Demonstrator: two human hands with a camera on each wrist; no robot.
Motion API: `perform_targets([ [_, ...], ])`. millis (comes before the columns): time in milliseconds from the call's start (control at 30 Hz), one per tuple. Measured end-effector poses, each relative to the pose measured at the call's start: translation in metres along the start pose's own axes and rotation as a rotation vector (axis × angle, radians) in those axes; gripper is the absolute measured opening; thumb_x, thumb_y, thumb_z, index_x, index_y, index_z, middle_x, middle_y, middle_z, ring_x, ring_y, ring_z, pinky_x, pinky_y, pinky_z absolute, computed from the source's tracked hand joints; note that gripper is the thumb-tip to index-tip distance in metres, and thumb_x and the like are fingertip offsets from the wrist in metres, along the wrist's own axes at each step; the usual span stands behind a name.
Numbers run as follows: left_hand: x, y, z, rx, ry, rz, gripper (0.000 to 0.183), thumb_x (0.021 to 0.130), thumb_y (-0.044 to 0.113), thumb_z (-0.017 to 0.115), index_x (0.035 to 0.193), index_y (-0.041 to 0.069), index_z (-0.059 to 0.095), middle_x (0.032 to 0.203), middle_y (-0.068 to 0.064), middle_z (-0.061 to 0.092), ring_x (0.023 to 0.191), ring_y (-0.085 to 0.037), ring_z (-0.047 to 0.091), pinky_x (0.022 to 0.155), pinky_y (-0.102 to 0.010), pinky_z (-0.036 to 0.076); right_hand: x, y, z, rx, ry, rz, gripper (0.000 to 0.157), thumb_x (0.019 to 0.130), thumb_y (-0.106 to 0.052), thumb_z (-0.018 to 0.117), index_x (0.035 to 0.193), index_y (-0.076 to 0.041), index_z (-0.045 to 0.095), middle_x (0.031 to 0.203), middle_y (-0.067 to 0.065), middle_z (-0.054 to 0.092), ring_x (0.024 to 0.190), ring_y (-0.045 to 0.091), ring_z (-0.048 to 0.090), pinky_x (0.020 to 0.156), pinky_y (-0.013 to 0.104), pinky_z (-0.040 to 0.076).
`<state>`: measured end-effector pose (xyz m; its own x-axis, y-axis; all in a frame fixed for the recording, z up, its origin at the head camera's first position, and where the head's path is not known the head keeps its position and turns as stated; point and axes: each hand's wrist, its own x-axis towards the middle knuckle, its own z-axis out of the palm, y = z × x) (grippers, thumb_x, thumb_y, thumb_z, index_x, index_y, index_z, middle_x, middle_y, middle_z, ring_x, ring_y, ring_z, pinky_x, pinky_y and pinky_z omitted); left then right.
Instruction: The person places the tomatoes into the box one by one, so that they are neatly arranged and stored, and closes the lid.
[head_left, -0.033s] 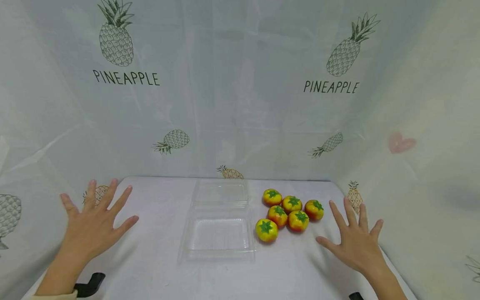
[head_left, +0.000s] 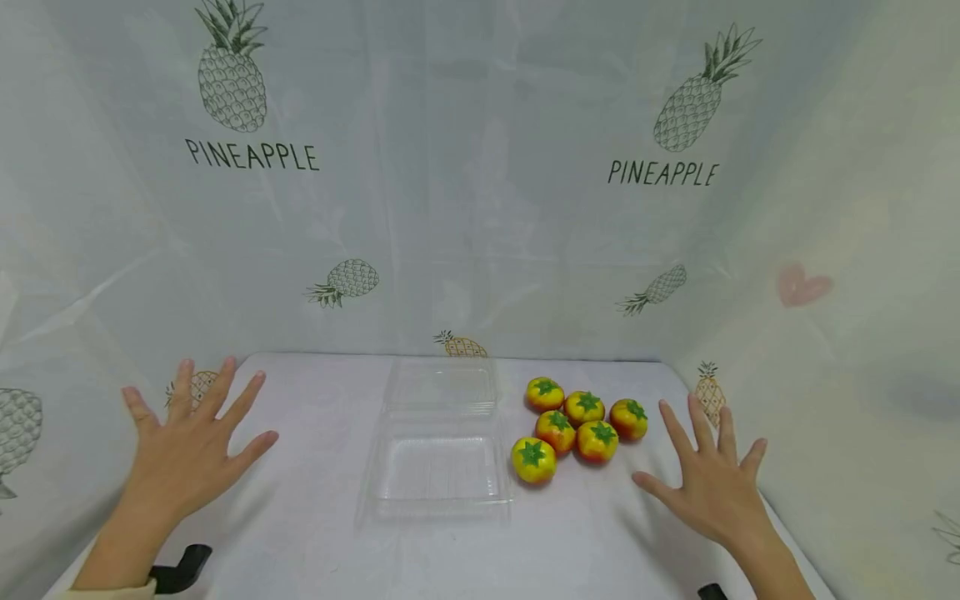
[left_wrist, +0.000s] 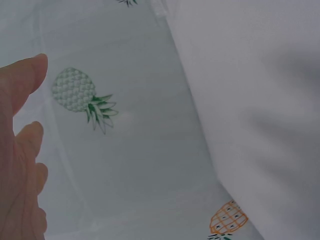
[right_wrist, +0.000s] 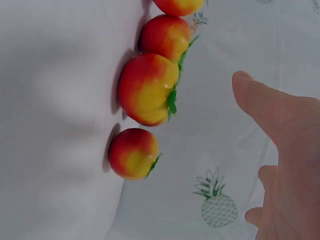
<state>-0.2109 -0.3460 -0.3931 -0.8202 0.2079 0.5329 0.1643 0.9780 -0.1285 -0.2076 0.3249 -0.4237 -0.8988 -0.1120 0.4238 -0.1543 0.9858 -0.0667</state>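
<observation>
My left hand (head_left: 180, 458) is spread with straight fingers above the left side of the table, holding nothing. On the right, my right hand (head_left: 708, 487) is likewise spread and touches nothing; the round fruits are the things nearest to it. Several shiny yellow-and-red fruits with green leafy tops, tomato-like, sit in a loose cluster; the front one (head_left: 534, 462) lies beside a clear plastic clamshell box (head_left: 438, 500). That box stands with its lid (head_left: 442, 386) folded back, away from me. In the right wrist view, the closest fruit (right_wrist: 133, 153) appears left of the thumb (right_wrist: 255, 100).
A white-covered table (head_left: 315, 517) carries everything. Behind and at both sides hangs a pale curtain (head_left: 465, 167) printed with pineapples, meeting the table's back edge. A black strap end (head_left: 182, 570) shows at the left wrist.
</observation>
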Motion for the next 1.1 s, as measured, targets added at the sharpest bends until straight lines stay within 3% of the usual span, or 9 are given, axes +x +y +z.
perform_targets([
  [367,0.003,0.002,-0.001,-0.013,-0.029,-0.007,0.1,0.094,0.07,0.062,0.171,0.038,0.008,0.178,-0.009,0.004,0.16,-0.043,-0.021,0.106,-0.08,-0.027,0.003,-0.004,-0.002,0.015,0.004,-0.008,0.118,0.083,-0.071,0.075,0.172,-0.028,0.012,0.175,0.025,0.009,0.153,0.066,-0.003,0.101,0.095,-0.005],
  [600,0.001,0.004,-0.001,-0.009,-0.044,-0.017,0.1,0.094,0.07,0.062,0.171,0.038,0.008,0.178,-0.012,0.008,0.159,-0.044,-0.021,0.106,-0.079,-0.028,0.007,-0.009,-0.001,0.032,0.012,-0.031,0.116,0.083,-0.068,0.077,0.172,-0.027,0.015,0.176,0.023,0.007,0.151,0.069,0.002,0.103,0.093,-0.007],
  [900,0.003,0.006,0.002,-0.009,-0.038,-0.009,0.097,0.095,0.072,0.061,0.171,0.037,0.012,0.177,-0.013,0.012,0.16,-0.041,-0.021,0.106,-0.078,-0.029,0.012,-0.019,-0.002,0.056,0.001,-0.043,0.116,0.083,-0.064,0.08,0.172,-0.026,0.017,0.176,0.022,0.009,0.157,0.059,-0.005,0.105,0.088,-0.013],
  [1100,0.003,0.007,0.002,-0.01,-0.048,-0.01,0.097,0.095,0.071,0.06,0.172,0.036,0.012,0.177,-0.013,0.011,0.16,-0.043,-0.02,0.106,-0.078,-0.029,0.015,-0.025,-0.006,0.081,0.011,-0.068,0.111,0.084,-0.064,0.079,0.171,-0.023,0.022,0.175,0.022,0.013,0.156,0.061,0.0,0.106,0.087,-0.013],
])
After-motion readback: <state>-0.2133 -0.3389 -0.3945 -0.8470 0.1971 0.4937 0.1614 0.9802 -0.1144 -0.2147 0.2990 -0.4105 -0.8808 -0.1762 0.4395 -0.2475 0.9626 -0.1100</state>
